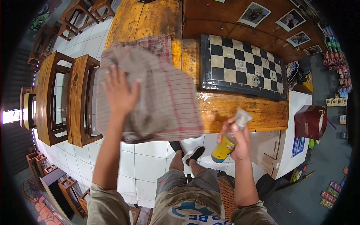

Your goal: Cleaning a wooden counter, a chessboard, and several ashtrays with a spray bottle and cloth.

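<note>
White tiled floor (146,157). Varnished wooden table (150,18) at 12 o'clock carries a chessboard (242,65) at 1 o'clock. Wooden benches (78,99) stand at 9 o'clock. Photographs (275,17) lie at 1 o'clock. Maroon box (309,122) at 3 o'clock.

My one head view looks steeply down, close over the wooden surface (225,108) and tiled floor (138,165).
</note>
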Demonstrator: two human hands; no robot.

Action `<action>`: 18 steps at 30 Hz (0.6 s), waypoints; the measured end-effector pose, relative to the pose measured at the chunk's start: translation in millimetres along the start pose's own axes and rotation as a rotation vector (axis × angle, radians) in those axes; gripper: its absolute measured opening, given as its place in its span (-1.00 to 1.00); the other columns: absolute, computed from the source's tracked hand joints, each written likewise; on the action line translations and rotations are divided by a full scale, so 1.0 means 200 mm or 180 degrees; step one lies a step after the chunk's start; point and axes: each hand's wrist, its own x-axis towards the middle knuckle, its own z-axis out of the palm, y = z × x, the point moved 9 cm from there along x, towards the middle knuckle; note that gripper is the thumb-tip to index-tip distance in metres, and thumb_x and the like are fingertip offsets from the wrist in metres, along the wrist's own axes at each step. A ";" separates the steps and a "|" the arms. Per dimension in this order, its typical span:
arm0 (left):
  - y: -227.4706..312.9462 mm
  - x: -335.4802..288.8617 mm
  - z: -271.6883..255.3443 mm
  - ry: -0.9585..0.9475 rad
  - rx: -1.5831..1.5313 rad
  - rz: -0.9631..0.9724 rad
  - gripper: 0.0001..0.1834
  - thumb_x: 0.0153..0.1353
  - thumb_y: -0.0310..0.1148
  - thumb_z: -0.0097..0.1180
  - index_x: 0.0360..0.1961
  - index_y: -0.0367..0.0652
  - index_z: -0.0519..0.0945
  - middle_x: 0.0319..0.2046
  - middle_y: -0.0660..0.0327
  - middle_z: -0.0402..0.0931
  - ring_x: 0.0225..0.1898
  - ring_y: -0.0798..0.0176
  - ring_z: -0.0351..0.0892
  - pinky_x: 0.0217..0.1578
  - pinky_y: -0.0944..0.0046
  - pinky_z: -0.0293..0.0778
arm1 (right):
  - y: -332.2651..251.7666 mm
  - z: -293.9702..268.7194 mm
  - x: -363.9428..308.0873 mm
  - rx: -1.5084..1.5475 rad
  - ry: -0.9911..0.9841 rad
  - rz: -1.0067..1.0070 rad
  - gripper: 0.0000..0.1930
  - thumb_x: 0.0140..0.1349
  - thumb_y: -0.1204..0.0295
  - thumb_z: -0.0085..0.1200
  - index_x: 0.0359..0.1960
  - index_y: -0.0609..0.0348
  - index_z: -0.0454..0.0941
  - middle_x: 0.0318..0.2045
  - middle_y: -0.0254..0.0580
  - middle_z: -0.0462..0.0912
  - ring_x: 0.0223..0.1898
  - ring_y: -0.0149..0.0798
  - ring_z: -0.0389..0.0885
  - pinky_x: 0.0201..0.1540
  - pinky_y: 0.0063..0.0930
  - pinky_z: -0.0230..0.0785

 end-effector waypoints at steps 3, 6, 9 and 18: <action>0.59 -0.26 -0.05 -0.0270 -0.0533 0.0824 -0.15 0.24 0.24 -0.07 0.28 -0.31 0.37 0.43 -0.18 0.05 0.49 -0.32 -0.18 0.38 -0.40 -0.25 | 0.00 -0.13 -0.08 0.0133 0.0228 -0.0144 -0.73 0.33 0.32 0.05 -0.05 0.18 0.37 -0.31 -0.09 0.50 -0.47 -0.17 0.58 -0.39 -0.30 0.47; 0.97 -0.55 -0.19 -0.0770 -0.0967 0.1460 -0.19 0.25 0.27 -0.09 0.18 -0.29 0.48 0.22 -0.16 0.34 0.34 -0.29 0.14 0.38 -0.40 -0.22 | 0.04 -0.13 -0.14 0.0181 0.0234 -0.0191 -0.69 0.32 0.35 0.05 0.02 0.19 0.36 -0.30 -0.08 0.49 -0.47 -0.16 0.58 -0.40 -0.29 0.47; 0.90 -0.59 -0.26 -0.0648 -0.1036 0.1862 -0.29 0.22 0.24 -0.02 0.02 -0.23 0.58 0.11 -0.07 0.43 0.26 -0.20 0.25 0.38 -0.39 -0.18 | -0.05 -0.08 -0.26 -0.0117 0.0180 -0.0330 -0.64 0.34 0.34 0.05 0.08 0.27 0.37 -0.31 -0.12 0.52 -0.48 -0.21 0.57 -0.38 -0.36 0.48; -0.13 -0.60 -0.20 -0.0108 -0.0268 0.2082 -0.37 -0.23 -0.19 0.46 -0.05 -0.14 0.61 0.23 0.02 0.38 0.45 -0.16 0.06 0.35 -0.30 0.06 | 0.14 -0.15 -0.29 -0.0051 -0.0030 -0.0328 -0.60 0.33 0.35 0.13 0.13 0.23 0.37 -0.34 -0.22 0.53 -0.49 -0.37 0.56 -0.40 -0.44 0.45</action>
